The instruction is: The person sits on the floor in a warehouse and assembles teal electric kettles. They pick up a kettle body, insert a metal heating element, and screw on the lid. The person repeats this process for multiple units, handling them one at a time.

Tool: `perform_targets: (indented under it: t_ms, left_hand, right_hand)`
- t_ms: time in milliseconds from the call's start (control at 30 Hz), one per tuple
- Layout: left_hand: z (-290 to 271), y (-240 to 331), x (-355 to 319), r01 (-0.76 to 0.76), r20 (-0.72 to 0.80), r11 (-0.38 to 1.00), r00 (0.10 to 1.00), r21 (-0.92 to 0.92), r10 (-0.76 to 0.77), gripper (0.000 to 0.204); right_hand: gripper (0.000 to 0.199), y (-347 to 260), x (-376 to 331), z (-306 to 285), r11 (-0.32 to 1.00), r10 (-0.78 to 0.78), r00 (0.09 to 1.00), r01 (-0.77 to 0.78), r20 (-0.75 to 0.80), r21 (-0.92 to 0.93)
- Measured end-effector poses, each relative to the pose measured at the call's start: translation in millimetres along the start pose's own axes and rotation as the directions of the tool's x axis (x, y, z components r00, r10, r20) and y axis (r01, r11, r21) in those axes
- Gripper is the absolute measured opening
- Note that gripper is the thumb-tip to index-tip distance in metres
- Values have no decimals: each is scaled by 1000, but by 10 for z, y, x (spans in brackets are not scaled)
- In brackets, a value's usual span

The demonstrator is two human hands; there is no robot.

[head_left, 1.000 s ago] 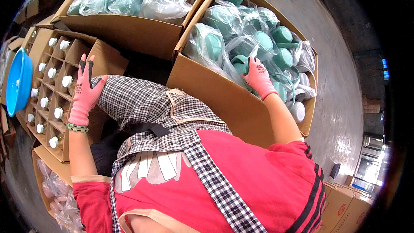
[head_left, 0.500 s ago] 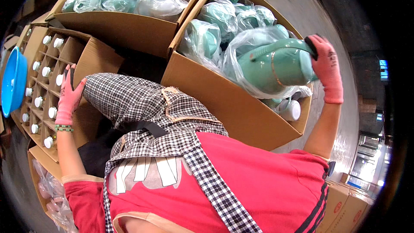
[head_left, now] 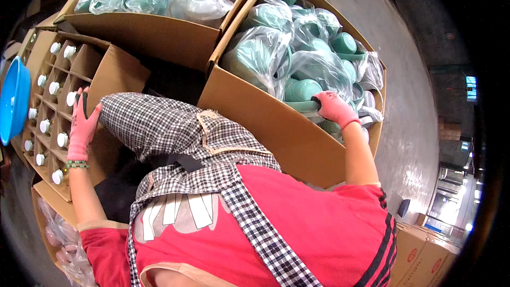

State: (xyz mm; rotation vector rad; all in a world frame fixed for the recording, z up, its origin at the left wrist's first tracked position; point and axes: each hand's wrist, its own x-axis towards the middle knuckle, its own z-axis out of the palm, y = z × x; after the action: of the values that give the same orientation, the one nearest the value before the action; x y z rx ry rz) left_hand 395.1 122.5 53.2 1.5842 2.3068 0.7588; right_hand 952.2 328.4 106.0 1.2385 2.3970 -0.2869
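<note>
At the far left a blue basin (head_left: 13, 98) hangs at the picture's edge. Beside it stands a divided carton (head_left: 56, 106), its cells each showing a white cap (head_left: 62, 139). The left hand (head_left: 83, 127), in a pink glove, lies flat and open against the carton's raised flap (head_left: 114, 77), fingers spread, gripping nothing. Behind, an open box (head_left: 143, 32) holds pale green ware in clear bags. To the right, a large cardboard box (head_left: 265, 122) is packed with teal green vessels, most wrapped in crinkled clear plastic bags (head_left: 255, 56). The right hand (head_left: 333, 107), also pink-gloved, is curled shut over the rim of a teal green pot (head_left: 303, 93) that sits in a bag near the box's front wall.
</note>
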Motion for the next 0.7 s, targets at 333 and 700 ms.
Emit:
perform_targets:
  t_ms: [333, 700]
  left_hand:
    - [148, -11, 81, -5, -29, 995, 1000, -103, 2, 54]
    - [-12, -336, -210, 167, 73, 960, 985, -226, -154, 49]
  right_hand:
    - [63, 872, 618, -430, 890, 450, 892, -452, -52, -54]
    - [43, 140, 532, -1121, 841, 228, 959, -106, -170, 531]
